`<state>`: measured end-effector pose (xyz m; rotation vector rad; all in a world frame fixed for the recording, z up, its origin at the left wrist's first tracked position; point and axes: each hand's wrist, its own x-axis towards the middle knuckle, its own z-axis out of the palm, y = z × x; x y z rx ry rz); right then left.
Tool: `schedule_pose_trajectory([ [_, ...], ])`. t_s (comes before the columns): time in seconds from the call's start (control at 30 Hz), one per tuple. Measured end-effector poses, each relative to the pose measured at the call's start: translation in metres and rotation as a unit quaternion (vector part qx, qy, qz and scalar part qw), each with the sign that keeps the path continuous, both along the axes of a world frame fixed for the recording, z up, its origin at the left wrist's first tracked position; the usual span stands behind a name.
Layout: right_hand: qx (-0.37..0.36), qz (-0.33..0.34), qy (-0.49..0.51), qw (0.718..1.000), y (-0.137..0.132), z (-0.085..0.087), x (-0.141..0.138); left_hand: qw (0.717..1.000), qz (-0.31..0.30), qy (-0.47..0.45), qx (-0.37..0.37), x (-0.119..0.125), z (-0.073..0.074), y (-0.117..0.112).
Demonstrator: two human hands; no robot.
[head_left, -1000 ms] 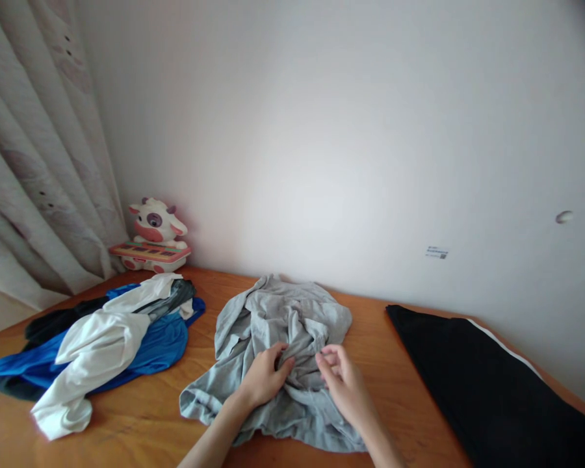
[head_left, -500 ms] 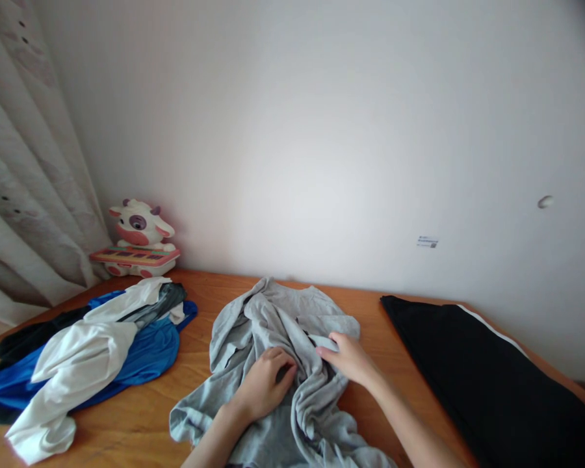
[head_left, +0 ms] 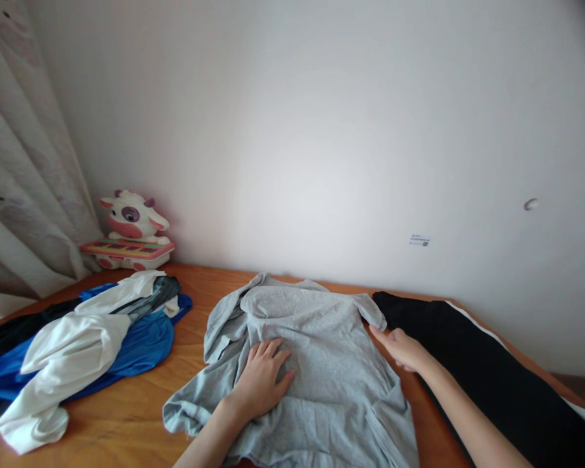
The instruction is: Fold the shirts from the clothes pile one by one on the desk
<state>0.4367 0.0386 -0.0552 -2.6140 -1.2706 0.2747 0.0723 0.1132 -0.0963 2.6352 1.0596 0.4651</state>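
A grey T-shirt point(head_left: 316, 364) lies spread on the wooden surface in front of me, creased, with its left side partly bunched. My left hand point(head_left: 263, 377) rests palm down on its middle, fingers stretched out and thumb apart. At the shirt's right sleeve point(head_left: 373, 311), my right hand point(head_left: 400, 348) is closed, its fingertips at the sleeve's lower edge. The thumb of that hand is hidden, so the exact grip is hard to see.
Left lies a heap of clothes with a white garment point(head_left: 80, 341) over a blue one point(head_left: 149, 348). Black fabric with a white stripe point(head_left: 468, 364) lies at the right. A toy cow keyboard point(head_left: 129, 240) stands by the curtain point(head_left: 24, 162). The wall point(head_left: 297, 162) rises behind the wooden surface point(head_left: 121, 426).
The shirt's bunched right part has been opened out flat to the right. My right hand has moved right with the sleeve. My left hand has flattened from curled fingers.
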Motion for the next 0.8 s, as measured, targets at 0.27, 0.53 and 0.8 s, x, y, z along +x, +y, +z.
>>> schedule_pose_trajectory([
  [0.27,0.002,0.085,-0.028,0.996,-0.007,-0.032,-0.024,0.999,-0.004,-0.051,-0.006,-0.002,0.007,0.004],
  [0.53,0.102,0.218,-0.085,0.967,-0.039,-0.024,-0.039,0.991,0.007,-0.136,-0.011,-0.024,0.008,0.029],
  [0.8,0.063,0.149,-0.116,0.98,-0.117,-0.044,-0.042,0.999,0.026,-0.046,-0.007,-0.046,0.029,0.028],
])
